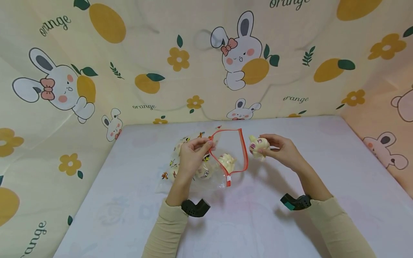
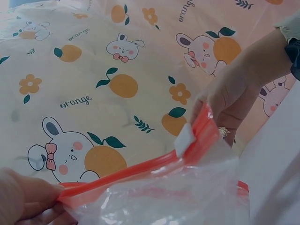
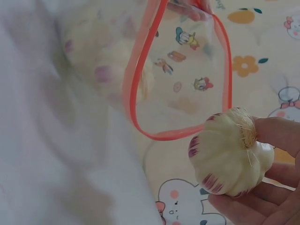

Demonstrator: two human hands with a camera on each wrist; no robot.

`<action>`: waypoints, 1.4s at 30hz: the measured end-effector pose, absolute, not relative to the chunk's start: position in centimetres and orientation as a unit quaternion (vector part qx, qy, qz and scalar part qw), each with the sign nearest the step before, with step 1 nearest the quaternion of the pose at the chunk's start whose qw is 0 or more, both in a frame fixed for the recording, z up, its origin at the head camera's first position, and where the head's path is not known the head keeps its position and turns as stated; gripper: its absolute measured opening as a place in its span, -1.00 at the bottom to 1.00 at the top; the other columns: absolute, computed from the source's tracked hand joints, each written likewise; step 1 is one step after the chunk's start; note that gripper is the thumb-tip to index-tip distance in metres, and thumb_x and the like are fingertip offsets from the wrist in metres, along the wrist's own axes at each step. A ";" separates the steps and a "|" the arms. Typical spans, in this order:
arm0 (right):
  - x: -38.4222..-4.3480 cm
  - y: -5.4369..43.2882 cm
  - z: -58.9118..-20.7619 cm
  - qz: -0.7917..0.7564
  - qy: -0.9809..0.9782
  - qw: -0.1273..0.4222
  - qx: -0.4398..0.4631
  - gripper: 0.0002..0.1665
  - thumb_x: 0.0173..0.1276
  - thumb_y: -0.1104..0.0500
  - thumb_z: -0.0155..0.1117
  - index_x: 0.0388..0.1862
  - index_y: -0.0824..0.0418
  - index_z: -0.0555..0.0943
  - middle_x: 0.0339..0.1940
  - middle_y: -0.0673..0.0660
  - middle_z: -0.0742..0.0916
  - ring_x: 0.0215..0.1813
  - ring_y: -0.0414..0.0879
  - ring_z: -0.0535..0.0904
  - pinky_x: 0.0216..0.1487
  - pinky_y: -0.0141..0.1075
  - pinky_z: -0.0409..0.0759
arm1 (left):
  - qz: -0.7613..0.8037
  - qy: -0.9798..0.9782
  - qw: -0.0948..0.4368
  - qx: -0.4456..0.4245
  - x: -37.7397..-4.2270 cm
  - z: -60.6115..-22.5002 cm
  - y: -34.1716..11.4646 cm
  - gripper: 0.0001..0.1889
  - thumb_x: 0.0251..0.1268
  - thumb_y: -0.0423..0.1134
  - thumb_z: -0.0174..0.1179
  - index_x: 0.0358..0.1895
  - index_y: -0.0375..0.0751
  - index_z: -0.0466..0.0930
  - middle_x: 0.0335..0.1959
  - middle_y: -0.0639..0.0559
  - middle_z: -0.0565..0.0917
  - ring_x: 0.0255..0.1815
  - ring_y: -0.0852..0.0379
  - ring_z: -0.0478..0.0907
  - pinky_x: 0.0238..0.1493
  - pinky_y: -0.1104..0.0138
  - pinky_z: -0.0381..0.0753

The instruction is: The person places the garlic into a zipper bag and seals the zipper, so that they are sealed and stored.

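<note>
Nearest on my head feed, two long beige fabric sleeves (image 1: pixel 166 231) reach forward over a desk (image 1: pixel 251 225) with a smooth white surface. A curved black wrist device (image 1: pixel 195 208) sits below the left palm, and a matching one with a teal patch (image 1: pixel 289 205) is at the right wrist.

Beyond them I have the hands well apart from each other. The left hand (image 1: pixel 191 157) pinches the rim of a clear plastic bag with a red zip edge and small cartoon prints (image 1: pixel 244 154), thumb against fingers. The mouth gapes toward the right, and a small white plastic slider (image 1: pixel 229 178) sits at the near corner of the zip. Inside the bag I make out a cream garlic bulb with purple streaks (image 1: pixel 227 162) and other pale round shapes, blurred by the plastic.

The right hand (image 1: pixel 284 150) grips a second cream, purple-streaked garlic bulb (image 1: pixel 259 147), outside the bag, raised above the desk just right of the mouth. My right wrist feed shows its straw-coloured root tuft (image 3: pixel 248 129) beside the thumb.

Farthest off hangs a cream cloth backdrop (image 1: pixel 200 21) printed with white rabbits, oranges and flowers.
</note>
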State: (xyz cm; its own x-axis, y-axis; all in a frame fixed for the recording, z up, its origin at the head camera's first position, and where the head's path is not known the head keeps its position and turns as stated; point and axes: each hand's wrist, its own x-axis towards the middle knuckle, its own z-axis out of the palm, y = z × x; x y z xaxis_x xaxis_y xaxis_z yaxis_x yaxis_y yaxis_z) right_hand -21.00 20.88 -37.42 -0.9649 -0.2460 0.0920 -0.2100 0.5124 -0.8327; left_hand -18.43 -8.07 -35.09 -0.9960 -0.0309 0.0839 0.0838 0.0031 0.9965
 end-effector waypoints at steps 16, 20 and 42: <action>-19.9 20.2 -36.8 -0.510 0.846 0.000 -0.154 -0.41 0.24 0.24 0.38 0.23 0.38 0.47 0.05 0.29 0.65 -0.18 -0.53 0.58 -0.18 -0.64 0.63 | -0.702 -0.711 0.049 -0.017 -18.4 -35.0 -8.0 -0.82 0.25 -0.38 0.25 -0.15 -0.44 0.66 -0.23 -0.30 0.76 -0.39 0.37 0.68 -0.19 0.49 0.73; -19.6 19.8 -36.5 -0.510 0.846 -0.003 -0.156 -0.41 0.22 0.23 0.39 0.21 0.39 0.48 0.03 0.31 0.67 -0.19 -0.52 0.59 -0.18 -0.66 0.62 | -0.702 -0.711 0.047 -0.016 -18.4 -35.0 -8.1 -0.82 0.25 -0.37 0.25 -0.15 -0.43 0.66 -0.23 -0.29 0.76 -0.39 0.37 0.68 -0.17 0.48 0.73; -19.0 18.9 -35.6 -0.496 0.851 0.020 -0.171 -0.42 0.23 0.23 0.39 0.23 0.33 0.48 0.12 0.26 0.63 -0.11 -0.51 0.55 -0.08 -0.64 0.62 | -0.701 -0.711 0.048 -0.026 -18.3 -34.9 -8.2 -0.82 0.27 -0.38 0.23 -0.14 -0.44 0.65 -0.22 -0.32 0.75 -0.38 0.35 0.69 -0.14 0.45 0.74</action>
State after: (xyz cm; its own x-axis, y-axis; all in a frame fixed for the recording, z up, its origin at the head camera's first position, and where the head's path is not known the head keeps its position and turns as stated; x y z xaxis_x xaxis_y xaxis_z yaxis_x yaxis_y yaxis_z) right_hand -18.96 18.87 -35.58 -0.9407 -0.3111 0.1351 -0.2710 0.4497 -0.8511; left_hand -18.31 -8.19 -34.87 -0.9940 -0.0293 0.1049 0.1045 0.0163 0.9944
